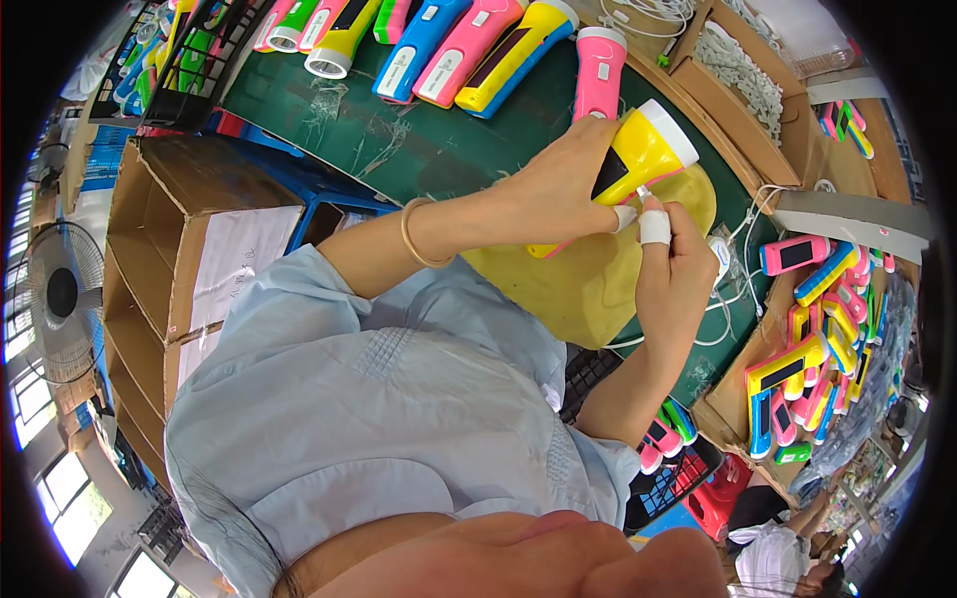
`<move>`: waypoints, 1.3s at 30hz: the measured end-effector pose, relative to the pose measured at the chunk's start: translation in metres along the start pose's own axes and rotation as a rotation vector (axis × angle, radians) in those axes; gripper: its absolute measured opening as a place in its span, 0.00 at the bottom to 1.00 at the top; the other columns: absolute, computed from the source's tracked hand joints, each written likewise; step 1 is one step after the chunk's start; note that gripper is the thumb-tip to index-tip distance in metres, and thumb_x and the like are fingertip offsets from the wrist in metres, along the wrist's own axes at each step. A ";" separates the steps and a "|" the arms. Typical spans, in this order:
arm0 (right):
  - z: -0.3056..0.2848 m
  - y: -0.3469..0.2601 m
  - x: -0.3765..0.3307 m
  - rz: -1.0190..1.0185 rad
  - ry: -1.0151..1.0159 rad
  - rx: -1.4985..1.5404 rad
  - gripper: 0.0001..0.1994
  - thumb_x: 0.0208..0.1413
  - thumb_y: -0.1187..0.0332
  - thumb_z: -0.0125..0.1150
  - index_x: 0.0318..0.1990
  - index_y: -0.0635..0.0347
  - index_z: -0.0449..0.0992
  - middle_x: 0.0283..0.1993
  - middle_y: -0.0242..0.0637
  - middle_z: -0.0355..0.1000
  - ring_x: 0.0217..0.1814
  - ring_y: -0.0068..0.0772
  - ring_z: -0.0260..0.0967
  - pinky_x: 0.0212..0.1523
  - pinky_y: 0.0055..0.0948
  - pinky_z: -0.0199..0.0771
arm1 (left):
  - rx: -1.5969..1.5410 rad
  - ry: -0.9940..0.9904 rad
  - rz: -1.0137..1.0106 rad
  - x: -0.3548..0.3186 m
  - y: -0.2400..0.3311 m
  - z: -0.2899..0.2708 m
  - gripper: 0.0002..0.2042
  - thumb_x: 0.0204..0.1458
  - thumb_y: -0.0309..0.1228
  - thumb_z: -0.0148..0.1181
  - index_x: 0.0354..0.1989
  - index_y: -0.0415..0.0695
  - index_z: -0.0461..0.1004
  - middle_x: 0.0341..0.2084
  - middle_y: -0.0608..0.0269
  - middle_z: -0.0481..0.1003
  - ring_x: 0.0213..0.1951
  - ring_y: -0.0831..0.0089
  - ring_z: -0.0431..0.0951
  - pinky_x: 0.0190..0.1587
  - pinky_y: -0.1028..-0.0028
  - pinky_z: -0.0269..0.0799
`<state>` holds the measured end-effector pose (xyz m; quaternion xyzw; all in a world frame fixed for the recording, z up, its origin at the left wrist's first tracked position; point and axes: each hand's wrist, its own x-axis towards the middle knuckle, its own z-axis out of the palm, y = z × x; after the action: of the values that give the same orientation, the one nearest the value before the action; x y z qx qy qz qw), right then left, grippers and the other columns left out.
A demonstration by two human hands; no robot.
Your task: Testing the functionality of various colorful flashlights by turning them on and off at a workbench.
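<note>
My left hand (558, 189) grips a yellow plastic flashlight (643, 151) with a white head, tilted up to the right above a yellow cloth (588, 289) on the green table. My right hand (678, 274), with white tape on a finger, touches the flashlight's underside near its head, and a white cable (733, 299) runs by that hand. A pink flashlight (598, 70) lies just behind the held one.
A row of pink, blue, yellow and green flashlights (449, 45) lies at the table's far edge. A box of coloured flashlights (817, 329) sits at the right, open cardboard boxes (179, 229) at the left, and a black crate (678, 468) below. Another person (788, 548) is at lower right.
</note>
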<state>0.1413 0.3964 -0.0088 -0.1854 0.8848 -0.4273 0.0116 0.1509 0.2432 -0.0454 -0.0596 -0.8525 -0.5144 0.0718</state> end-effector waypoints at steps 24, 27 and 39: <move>0.024 0.013 -0.012 -0.002 0.049 0.054 0.22 0.53 0.61 0.56 0.50 0.68 0.66 0.41 0.45 0.68 0.42 0.34 0.68 0.38 0.28 0.68 | -1.258 0.172 -0.253 0.034 0.008 0.001 0.32 0.53 0.59 0.33 0.48 0.39 0.64 0.30 0.58 0.72 0.33 0.69 0.73 0.39 0.69 0.70; 0.026 0.022 0.000 0.052 -0.079 0.484 0.24 0.53 0.58 0.55 0.51 0.70 0.65 0.44 0.44 0.68 0.47 0.32 0.66 0.46 0.27 0.64 | -1.242 0.207 -0.280 0.039 0.016 0.004 0.38 0.52 0.62 0.25 0.39 0.34 0.69 0.20 0.57 0.71 0.23 0.70 0.71 0.29 0.72 0.69; 0.024 0.050 0.025 0.271 -0.288 0.792 0.26 0.54 0.53 0.53 0.53 0.65 0.61 0.46 0.35 0.67 0.46 0.28 0.65 0.50 0.27 0.62 | -1.373 0.117 -0.472 0.065 0.015 0.009 0.32 0.54 0.55 0.28 0.34 0.36 0.70 0.23 0.51 0.73 0.21 0.65 0.72 0.24 0.68 0.70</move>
<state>0.1063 0.3984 -0.0585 -0.1066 0.6586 -0.6978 0.2607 0.0893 0.2596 -0.0244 0.1218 -0.3227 -0.9374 -0.0492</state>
